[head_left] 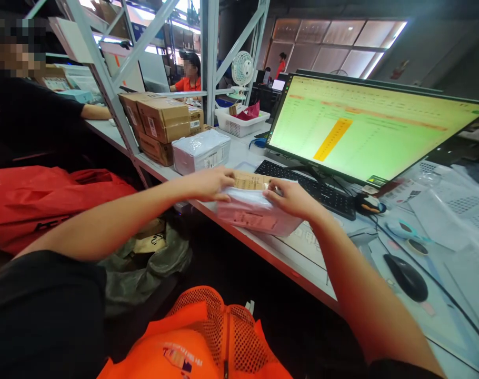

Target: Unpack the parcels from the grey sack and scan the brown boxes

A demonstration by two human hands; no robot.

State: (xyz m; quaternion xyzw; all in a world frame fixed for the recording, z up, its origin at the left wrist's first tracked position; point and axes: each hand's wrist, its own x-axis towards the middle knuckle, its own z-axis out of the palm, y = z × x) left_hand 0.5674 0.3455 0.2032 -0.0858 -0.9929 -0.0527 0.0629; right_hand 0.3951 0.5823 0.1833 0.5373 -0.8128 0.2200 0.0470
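A pink plastic-wrapped parcel (255,215) with a printed label lies at the near edge of the desk (298,252). My left hand (208,183) rests on its left top side, fingers curled over it. My right hand (290,197) grips its right top edge. Just behind the parcel a flat brown cardboard piece (250,180) lies on the desk.
A second wrapped parcel (201,150) and stacked cardboard boxes (160,125) stand at the left. A keyboard (308,187), a monitor (366,129), a mouse (406,276) and papers fill the right. A red bag (42,202) and an orange mesh bag (208,337) sit below. People work further back.
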